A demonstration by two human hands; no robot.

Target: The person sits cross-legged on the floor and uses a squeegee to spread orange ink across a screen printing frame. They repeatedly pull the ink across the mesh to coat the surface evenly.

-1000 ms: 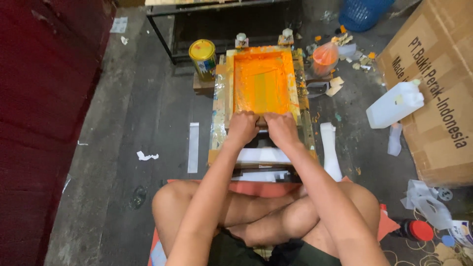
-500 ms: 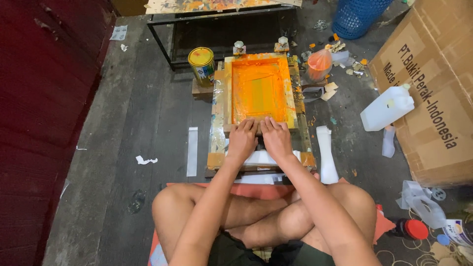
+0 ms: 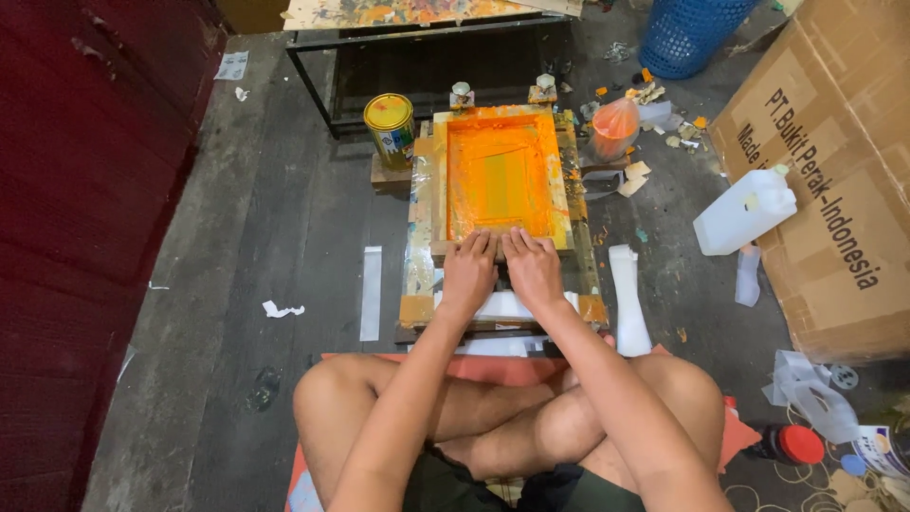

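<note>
- We found left hand (image 3: pixel 469 272) and right hand (image 3: pixel 533 268) side by side, fingers pressed flat, grasping nothing visible, on the near edge of the orange printing screen (image 3: pixel 500 175).
- The screen's long axis ran straight away from both hands, neither nearer.

Left hand (image 3: pixel 469 270) and right hand (image 3: pixel 533 268) lie side by side, palms down.
</note>
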